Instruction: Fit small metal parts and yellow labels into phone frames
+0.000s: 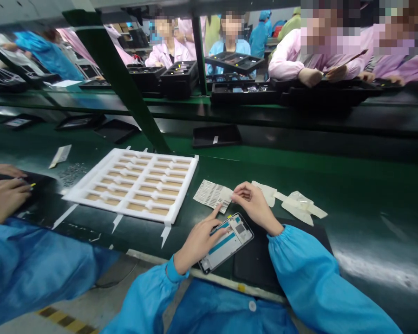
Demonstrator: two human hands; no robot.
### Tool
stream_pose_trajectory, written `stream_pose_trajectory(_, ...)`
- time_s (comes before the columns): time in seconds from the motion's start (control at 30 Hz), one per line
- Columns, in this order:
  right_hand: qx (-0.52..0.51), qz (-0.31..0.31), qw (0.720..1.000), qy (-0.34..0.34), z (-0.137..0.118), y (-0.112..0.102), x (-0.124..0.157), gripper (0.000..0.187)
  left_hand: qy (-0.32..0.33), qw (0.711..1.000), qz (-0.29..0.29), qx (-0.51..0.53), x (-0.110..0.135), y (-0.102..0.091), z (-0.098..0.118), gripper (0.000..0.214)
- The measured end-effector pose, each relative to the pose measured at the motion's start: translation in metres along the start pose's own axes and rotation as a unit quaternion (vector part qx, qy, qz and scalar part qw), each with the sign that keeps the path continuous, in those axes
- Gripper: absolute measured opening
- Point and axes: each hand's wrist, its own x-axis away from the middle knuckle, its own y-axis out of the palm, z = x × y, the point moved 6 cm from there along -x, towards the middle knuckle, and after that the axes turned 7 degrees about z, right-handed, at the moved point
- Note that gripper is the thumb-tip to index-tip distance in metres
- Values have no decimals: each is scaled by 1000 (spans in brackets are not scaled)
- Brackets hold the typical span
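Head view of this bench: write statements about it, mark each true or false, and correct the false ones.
The left hand rests on a phone frame. True.
The right hand grips the white foam tray. False: its fingertips touch a barcode label sheet, and the tray lies apart to the left.
Translucent plastic pieces lie to the right of the right hand. True.
The phone frame sits inside the tray. False: it lies outside the tray, to its right.
A co-worker's hands show at the left edge of the view. True.
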Motion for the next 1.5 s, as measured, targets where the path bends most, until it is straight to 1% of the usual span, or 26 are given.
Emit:
stream_pose_trajectory(0.07,-36,-35,998,33,8,13,2,21,-5,1000,-5,1,-1,0,1,25)
stream_pose_trajectory(0.13,-32,-50,997,44,17,22,0,21,-9,1000,-9,0,-1,-1,2,26)
stream_pose_trajectory(0.23,-22,-37,998,50,29,24,-5,25,-17,1000,-10,4,2,-7,6,29)
stream_pose_trajectory(0.33,-18,-28,998,48,31,22,-8,28,-32,999,-15,33,7,-13,9,30)
stream_pose_trajectory(0.47,-17,1,999,38,15,15,-4,28,-31,997,-17,62,9,-20,15,29)
stream_pose_trajectory(0.57,-3,52,999,9,-10,-1,9,25,-15,999,-19,46,11,-25,25,29)
stream_pose_trajectory(0.63,26,88,995,-36,-33,-18,26,19,3,999,-32,18,14,-27,35,29)
stream_pose_trajectory(0.7,59,115,989,-73,-54,-35,47,12,37,998,-44,-10,14,-25,49,26)
stream_pose_trajectory(0.8,110,140,981,-78,-71,-57,77,7,105,992,-35,-66,8,-18,68,23)
stream_pose_trajectory(0.87,152,139,975,-83,-74,-65,92,7,144,982,-32,-121,2,-7,77,24)
stream_pose_trajectory(0.93,192,129,967,-102,-73,-69,103,10,169,971,-42,-166,-3,6,81,25)
stream_pose_trajectory(1.0,226,117,958,-131,-71,-70,111,14,186,964,-35,-185,-5,16,82,25)
stream_pose_trajectory(1.03,239,111,954,-146,-70,-70,113,15,194,964,-21,-181,-5,19,83,25)
stream_pose_trajectory(1.13,267,88,944,-172,-68,-68,117,13,212,968,45,-126,-1,17,84,25)
stream_pose_trajectory(1.2,277,79,941,-178,-67,-67,118,13,217,971,72,-71,2,14,84,23)
stream_pose_trajectory(1.3,277,75,941,-181,-67,-67,119,14,209,974,80,-14,3,10,84,19)
stream_pose_trajectory(1.5,264,74,946,-173,-64,-65,117,13,189,979,80,-14,-1,11,83,15)
